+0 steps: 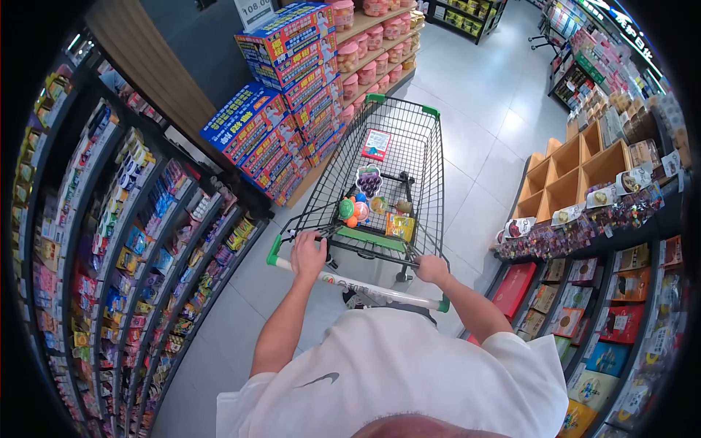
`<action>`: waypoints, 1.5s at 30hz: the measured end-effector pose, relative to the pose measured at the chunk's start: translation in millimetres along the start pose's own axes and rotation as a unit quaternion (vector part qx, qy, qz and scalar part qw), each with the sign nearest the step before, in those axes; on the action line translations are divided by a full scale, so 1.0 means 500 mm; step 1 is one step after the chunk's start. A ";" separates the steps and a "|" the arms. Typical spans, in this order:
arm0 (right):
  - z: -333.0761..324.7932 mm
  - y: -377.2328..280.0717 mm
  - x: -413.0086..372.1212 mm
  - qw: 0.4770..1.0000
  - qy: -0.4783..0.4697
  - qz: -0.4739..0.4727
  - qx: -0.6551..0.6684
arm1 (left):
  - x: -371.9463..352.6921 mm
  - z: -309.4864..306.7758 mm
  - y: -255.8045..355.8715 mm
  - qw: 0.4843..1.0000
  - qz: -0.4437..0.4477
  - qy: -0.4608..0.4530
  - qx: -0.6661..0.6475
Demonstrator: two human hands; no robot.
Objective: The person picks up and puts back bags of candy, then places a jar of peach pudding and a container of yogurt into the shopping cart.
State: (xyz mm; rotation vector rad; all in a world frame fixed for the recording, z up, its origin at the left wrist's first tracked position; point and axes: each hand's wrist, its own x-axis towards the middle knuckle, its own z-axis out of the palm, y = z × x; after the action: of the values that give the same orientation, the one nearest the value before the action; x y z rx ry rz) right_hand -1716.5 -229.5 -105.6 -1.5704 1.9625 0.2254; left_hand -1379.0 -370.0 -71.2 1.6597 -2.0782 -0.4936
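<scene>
Centrally: one shopping cart (372, 239), on floor tiles (471, 150), packaged goods (369, 182) inside. Left hand (308, 252): laid across the left part of the handle (372, 290), grip unclear. Right hand (432, 269): closed on the cart's rear wires. Stacked boxes (252, 135): beside the cart, left.

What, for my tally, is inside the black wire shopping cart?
The cart holds a flat red-white pack, a purple grape-printed pack, colourful round things, a yellow packet and smaller items. Whatever's beneath them is covered.
</scene>
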 end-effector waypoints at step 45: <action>-0.162 0.009 0.236 0.995 -0.046 0.047 0.069 | 0.327 0.051 0.022 0.998 0.010 -0.009 -0.064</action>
State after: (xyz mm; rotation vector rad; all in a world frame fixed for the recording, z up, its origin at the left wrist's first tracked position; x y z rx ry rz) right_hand -1762.0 -365.1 -107.0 -1.3579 1.9402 0.1930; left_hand -1432.4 -527.0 -68.7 1.5639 -2.0295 -0.6252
